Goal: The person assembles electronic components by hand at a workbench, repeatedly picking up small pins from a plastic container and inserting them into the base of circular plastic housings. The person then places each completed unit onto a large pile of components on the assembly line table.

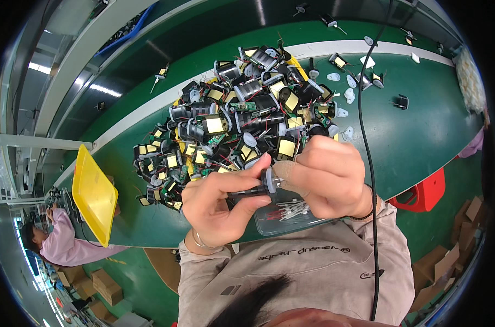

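Close in front of my chest, my left hand point(216, 206) grips a black cylindrical part with a grey rim point(269, 181) between thumb and fingers. Fingers curled, my right hand point(332, 177) pinches at the rim end of the same part; a tan wrap covers one fingertip. What exactly lies under those right fingertips is hidden. Just beyond both hands spreads a heap of similar black cylindrical parts point(250, 90) with yellow pads, wires and small green circuit boards. Below my right hand sits a clear tray point(265, 228) holding several thin white and red pieces point(294, 210).
A black cable point(364, 120) hangs down across the right side. Small pale flat pieces point(350, 95) lie right of the heap. At left stands a tilted yellow tray point(97, 196); past it a person in pink point(67, 240) sits. A red stool point(428, 192) and cardboard boxes point(435, 267) are at right.
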Demonstrator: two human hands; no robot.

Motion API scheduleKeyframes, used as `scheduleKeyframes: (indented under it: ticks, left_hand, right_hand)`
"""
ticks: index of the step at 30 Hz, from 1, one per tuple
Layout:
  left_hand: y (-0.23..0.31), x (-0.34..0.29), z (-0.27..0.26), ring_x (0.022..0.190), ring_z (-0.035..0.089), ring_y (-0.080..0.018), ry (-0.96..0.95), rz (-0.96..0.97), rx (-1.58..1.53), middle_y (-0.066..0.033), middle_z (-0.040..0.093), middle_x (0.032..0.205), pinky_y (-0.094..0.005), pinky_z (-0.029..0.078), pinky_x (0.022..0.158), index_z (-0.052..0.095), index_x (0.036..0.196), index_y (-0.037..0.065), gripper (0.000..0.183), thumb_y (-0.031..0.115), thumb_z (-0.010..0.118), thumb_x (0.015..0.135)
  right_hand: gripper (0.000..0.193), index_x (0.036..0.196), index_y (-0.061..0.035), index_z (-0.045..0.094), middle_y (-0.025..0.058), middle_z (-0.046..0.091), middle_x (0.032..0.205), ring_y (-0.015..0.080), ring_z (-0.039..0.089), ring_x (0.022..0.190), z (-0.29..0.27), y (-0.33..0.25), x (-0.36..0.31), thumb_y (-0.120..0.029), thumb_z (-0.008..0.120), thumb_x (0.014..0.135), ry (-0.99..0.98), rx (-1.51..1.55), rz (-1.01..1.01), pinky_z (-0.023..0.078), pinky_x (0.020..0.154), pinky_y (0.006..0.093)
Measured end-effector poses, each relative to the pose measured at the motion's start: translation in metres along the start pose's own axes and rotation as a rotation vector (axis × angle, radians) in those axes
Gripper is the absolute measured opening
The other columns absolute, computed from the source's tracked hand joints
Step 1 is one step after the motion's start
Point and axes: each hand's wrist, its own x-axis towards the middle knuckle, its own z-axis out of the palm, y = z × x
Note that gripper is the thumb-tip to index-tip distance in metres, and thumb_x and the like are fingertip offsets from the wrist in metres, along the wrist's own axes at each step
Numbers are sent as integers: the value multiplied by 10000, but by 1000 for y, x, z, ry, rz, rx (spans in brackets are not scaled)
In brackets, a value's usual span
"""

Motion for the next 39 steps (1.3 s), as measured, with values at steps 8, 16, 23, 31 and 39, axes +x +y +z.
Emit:
scheduleKeyframes:
  ticks: [8, 16, 23, 31, 39]
  left_hand:
    - [-2, 1, 3, 835, 676, -235, 2, 35, 37, -263, 654, 864, -253, 529, 683, 573, 795, -77, 206, -69, 730, 662]
    - [-6, 10, -6, 1020, 604, -277, -12, -180, -237, -163, 653, 900, -313, 491, 837, 540, 902, -58, 193, -56, 671, 761]
    - [-10, 31, -5, 1031, 589, -206, -47, -257, -329, -230, 605, 1070, -280, 492, 837, 528, 942, -45, 196, -53, 638, 780]
    - [-105, 160, -78, 1168, 499, -252, 230, -67, 302, -249, 512, 1241, -328, 359, 974, 641, 1054, 18, 263, 113, 641, 809]
    - [-97, 165, -51, 1104, 490, -245, -555, 221, 962, -57, 617, 1073, -352, 358, 974, 632, 994, 100, 259, 50, 606, 741]
  right_hand:
    - [378, 890, 7, 623, 28, 520, 673, 174, 474, 518, 9, -15, -2, -24, 631, 514, 72, -211, 45, 370, 405, 268]
    - [91, 807, 0, 642, 87, 629, 695, 213, 552, 557, -2, -1, 6, -76, 650, 758, 23, 19, 318, 436, 526, 296]
    - [164, 915, 14, 631, 84, 634, 726, 166, 575, 608, 6, 4, 1, -126, 575, 849, 161, 292, 550, 450, 561, 271]
    - [488, 1274, 25, 388, 165, 604, 979, 119, 514, 758, -19, 18, 4, -299, 471, 919, 432, 126, 430, 462, 664, 238]
    - [472, 1252, 53, 391, 164, 562, 1098, 193, 580, 929, -32, 22, -5, -93, 565, 838, 421, 230, 430, 436, 740, 256]
